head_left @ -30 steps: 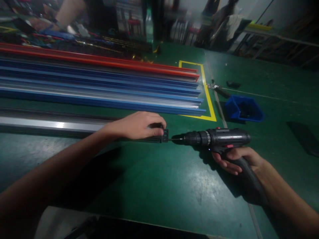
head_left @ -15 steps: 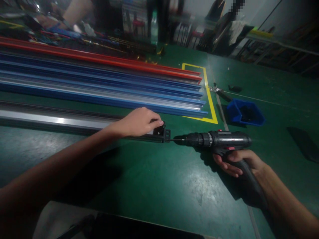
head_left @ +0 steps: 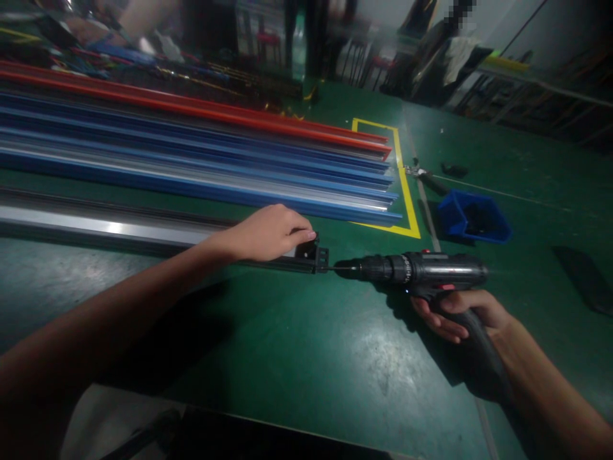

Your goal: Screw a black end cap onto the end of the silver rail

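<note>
A long dark metal profile (head_left: 110, 227) with a bright silver face lies across the green table. My left hand (head_left: 271, 235) is closed over its right end, the thumb and fingers pressing by a black end bracket (head_left: 322, 259). Beyond that end, my right hand (head_left: 467, 313) grips a black cordless drill (head_left: 421, 271) by its handle. The drill lies level and points left. Its thin bit (head_left: 341, 268) reaches the bracket's lower part; whether the tip is seated in a screw is too small to tell. A small light shows near the drill's trigger.
Blue profiles (head_left: 201, 166) and red profiles (head_left: 205, 105) lie behind, ending near yellow tape (head_left: 409, 204). A blue bin (head_left: 498, 220) with dark contents stands at right, near a plier-like tool (head_left: 431, 182) and a dark flat object (head_left: 582, 275). Another person's hand (head_left: 83, 30) is at upper left.
The small light on the drill has come on. Both hands and the profile keep nearly the same places; the view has shifted slightly.
</note>
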### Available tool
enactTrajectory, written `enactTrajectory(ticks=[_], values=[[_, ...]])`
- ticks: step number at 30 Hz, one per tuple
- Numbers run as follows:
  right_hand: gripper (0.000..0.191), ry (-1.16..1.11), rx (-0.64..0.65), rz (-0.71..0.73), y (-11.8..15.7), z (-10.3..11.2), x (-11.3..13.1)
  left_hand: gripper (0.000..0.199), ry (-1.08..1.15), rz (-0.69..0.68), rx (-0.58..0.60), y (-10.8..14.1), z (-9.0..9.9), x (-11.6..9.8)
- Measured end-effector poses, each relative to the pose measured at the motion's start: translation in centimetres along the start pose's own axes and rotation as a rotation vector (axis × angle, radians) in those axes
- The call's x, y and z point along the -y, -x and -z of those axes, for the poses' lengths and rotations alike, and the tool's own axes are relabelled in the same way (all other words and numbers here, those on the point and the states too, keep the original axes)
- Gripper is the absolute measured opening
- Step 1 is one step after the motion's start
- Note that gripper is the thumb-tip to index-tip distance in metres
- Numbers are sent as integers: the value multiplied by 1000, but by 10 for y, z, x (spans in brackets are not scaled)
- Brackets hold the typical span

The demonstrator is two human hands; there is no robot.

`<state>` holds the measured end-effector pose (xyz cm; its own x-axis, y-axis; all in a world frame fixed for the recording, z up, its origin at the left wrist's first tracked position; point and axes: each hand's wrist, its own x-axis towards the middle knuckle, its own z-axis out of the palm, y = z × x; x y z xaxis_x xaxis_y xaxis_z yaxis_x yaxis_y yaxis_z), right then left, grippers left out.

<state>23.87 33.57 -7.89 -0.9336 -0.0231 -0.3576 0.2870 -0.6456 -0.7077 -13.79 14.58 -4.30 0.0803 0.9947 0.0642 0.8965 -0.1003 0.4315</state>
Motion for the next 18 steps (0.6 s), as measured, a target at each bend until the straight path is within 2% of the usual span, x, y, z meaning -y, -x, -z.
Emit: enactTrajectory(ticks=[7, 18], values=[[29, 4, -9, -2, 0, 0, 0, 37, 20, -37, -7, -1, -1, 3], [35, -8, 51, 23, -2, 0, -1, 36, 5, -72, -5, -3, 1, 5]])
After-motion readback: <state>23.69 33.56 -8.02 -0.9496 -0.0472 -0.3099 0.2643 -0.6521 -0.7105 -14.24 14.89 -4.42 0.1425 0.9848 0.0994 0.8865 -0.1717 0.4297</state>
